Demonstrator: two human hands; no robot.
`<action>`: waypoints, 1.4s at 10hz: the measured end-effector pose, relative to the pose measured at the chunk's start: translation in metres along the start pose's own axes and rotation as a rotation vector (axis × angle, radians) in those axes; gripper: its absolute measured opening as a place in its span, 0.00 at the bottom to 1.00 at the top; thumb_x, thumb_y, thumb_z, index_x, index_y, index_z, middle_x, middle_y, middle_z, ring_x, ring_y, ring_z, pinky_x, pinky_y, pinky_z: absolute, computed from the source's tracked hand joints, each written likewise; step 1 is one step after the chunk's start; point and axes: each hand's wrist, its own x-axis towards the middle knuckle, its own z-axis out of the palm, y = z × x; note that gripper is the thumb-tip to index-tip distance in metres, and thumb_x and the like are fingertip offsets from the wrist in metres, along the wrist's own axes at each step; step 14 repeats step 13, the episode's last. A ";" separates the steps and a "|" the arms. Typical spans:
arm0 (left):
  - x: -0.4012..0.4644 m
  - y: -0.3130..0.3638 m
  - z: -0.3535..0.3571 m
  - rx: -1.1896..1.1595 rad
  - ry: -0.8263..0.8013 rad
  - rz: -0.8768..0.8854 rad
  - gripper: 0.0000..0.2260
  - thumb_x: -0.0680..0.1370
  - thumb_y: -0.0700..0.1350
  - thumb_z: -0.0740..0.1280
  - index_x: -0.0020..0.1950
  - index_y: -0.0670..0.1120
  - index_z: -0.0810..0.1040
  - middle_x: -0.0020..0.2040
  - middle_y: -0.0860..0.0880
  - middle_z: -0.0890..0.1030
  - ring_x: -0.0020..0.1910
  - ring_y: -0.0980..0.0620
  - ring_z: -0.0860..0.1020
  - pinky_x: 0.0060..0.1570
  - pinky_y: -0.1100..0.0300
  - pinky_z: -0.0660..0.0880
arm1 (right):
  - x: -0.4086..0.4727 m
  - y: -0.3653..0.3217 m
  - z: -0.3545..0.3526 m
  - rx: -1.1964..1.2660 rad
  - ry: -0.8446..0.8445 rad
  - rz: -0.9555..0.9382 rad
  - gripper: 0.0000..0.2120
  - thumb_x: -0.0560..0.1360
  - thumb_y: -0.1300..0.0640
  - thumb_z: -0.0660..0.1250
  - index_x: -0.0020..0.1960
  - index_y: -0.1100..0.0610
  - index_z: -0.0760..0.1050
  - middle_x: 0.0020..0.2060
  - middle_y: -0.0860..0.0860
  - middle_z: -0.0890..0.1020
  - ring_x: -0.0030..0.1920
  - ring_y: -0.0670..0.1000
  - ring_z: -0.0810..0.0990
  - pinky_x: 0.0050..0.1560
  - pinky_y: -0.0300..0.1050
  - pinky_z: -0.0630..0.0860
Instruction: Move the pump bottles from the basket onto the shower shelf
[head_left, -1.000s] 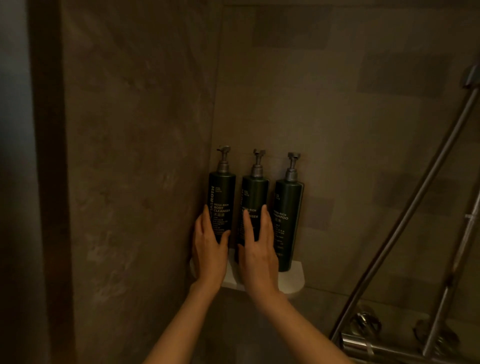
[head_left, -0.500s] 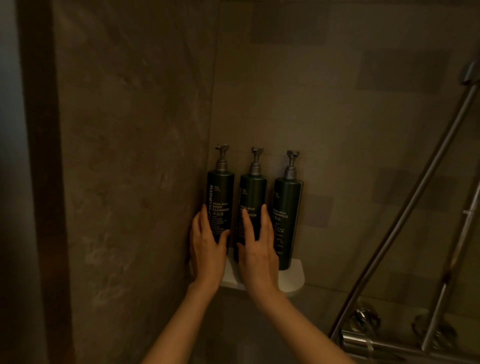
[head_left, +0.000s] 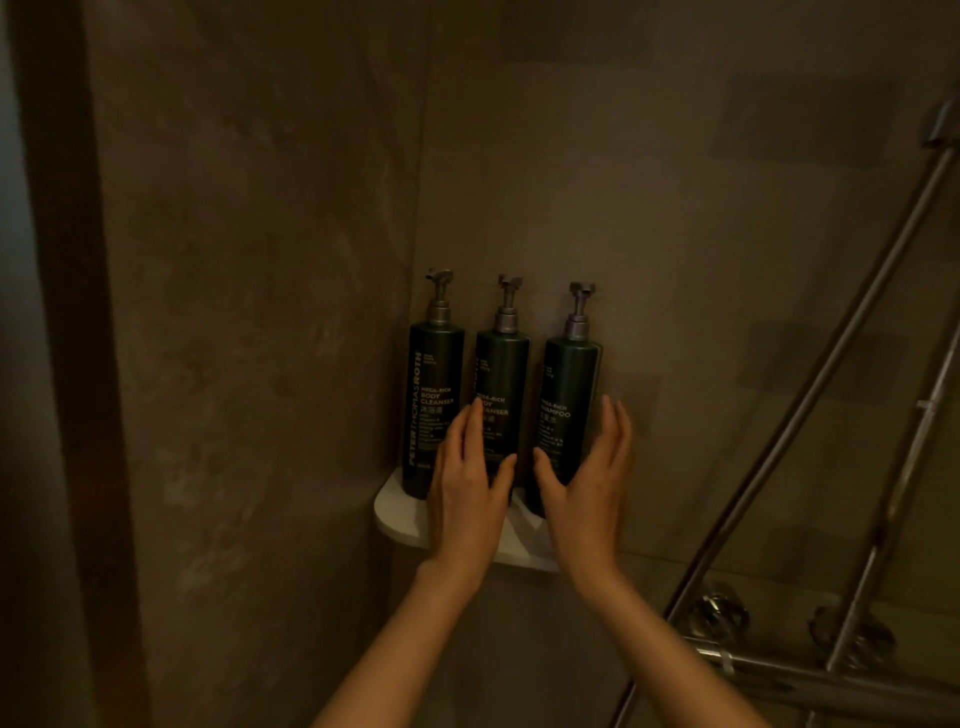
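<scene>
— Green pump bottles, where are they?
— All three upright on the shower shelf. I've shifted my left hand to the middle one and my right hand to the shampoo, fingers spread, gripping nothing. Only straightening left, I think.

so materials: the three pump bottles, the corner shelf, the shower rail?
Pump bottles: likely plastic, dark green, satin, with soft highlights and printed labels; glass cannot be ruled out. Their pump heads are grey, metallic-looking, perhaps coated plastic.
Corner shelf: white, smooth and matte; ceramic, stone or resin, unclear.
Shower rail: metal, brushed or satin, with a long dull reflection.
</scene>
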 end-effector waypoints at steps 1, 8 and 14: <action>-0.001 -0.002 0.007 -0.025 -0.044 -0.109 0.33 0.76 0.45 0.66 0.76 0.48 0.52 0.75 0.45 0.61 0.73 0.48 0.61 0.71 0.50 0.62 | 0.002 0.010 0.002 0.100 -0.086 0.178 0.41 0.72 0.54 0.72 0.76 0.53 0.51 0.71 0.52 0.64 0.65 0.43 0.64 0.60 0.41 0.66; -0.002 -0.010 0.015 -0.023 -0.043 -0.139 0.35 0.76 0.46 0.67 0.77 0.50 0.50 0.75 0.45 0.62 0.73 0.47 0.61 0.70 0.53 0.60 | -0.002 0.029 0.010 0.150 -0.106 0.273 0.33 0.69 0.55 0.74 0.71 0.50 0.63 0.61 0.48 0.75 0.55 0.43 0.73 0.45 0.29 0.65; -0.046 0.002 -0.001 0.243 0.007 -0.101 0.18 0.78 0.44 0.62 0.68 0.43 0.72 0.67 0.43 0.73 0.67 0.45 0.69 0.67 0.47 0.66 | -0.028 0.045 -0.038 0.007 -0.248 0.073 0.20 0.78 0.53 0.63 0.69 0.55 0.68 0.64 0.51 0.73 0.62 0.46 0.71 0.58 0.36 0.68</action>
